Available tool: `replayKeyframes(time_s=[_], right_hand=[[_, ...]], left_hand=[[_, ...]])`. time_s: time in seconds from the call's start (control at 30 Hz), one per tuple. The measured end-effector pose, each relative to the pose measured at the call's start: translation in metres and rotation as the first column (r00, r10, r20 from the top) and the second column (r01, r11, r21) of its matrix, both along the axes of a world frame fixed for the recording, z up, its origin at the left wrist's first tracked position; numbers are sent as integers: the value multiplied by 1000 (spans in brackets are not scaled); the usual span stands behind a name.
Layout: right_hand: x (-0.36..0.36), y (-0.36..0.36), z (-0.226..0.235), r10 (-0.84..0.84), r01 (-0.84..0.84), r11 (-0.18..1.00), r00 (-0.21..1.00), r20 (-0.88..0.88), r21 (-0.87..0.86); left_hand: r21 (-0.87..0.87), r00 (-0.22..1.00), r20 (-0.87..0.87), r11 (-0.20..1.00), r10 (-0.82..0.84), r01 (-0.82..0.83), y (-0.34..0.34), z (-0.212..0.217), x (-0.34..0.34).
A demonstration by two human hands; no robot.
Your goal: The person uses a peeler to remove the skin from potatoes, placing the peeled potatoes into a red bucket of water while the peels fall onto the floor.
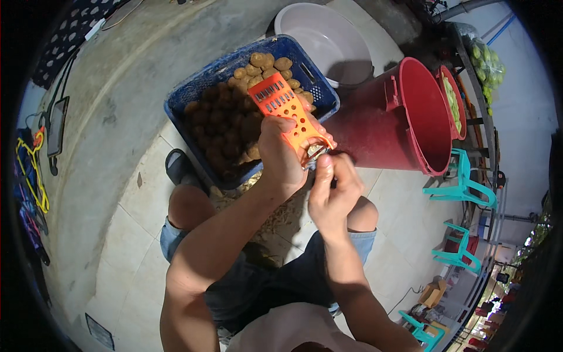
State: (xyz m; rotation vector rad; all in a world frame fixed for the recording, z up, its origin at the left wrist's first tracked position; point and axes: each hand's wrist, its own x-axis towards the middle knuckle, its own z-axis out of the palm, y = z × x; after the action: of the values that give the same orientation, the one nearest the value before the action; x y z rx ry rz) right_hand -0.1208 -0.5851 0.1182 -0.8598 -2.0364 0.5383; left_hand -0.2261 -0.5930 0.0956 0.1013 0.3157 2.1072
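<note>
Orange grater-peeler (pixel 287 111) | over right side of blue crate (pixel 320 88) | judged light, stiff, sharp; best held by its edges | left hand (pixel 283 149) clasped it; right hand (pixel 336 190) pinched near bladed end

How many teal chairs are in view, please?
3, all at the right: the top chair beside the big red bin, the middle chair below that, the bottom chair near the picture's lower edge. Others may be hidden.

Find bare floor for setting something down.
Tiles between the dark sandal and grey concrete; also right of the right knee, toward the teal chairs. Crowded: blue crate of potatoes, shavings between the legs.
</note>
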Motion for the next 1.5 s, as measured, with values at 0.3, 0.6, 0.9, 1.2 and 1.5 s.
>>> replayKeyframes(time_s=[0.3,0.6,0.9,1.2,1.5], right_hand=[[-2,2,0,49,-49,999,998,-30,12],[2,15,1,-112,112,992,994,18,-60],[-1,-4,-1,30,-30,1000,999,-24,-8],[0,5,-1,-2,1,1000,999,40,19],[3,16,-4,-92,92,995,996,10,-43]], left_hand=[[27,999,27,999,-24,23,-2,2,-1],[-19,1000,2,1000,-1,1,-1,4,-1],[9,998,-58,1000,-1,1,-1,-1,0],[-10,999,-32,1000,13,-13,0,0,-1],[15,995,-89,999,36,-35,0,-3,-3]])
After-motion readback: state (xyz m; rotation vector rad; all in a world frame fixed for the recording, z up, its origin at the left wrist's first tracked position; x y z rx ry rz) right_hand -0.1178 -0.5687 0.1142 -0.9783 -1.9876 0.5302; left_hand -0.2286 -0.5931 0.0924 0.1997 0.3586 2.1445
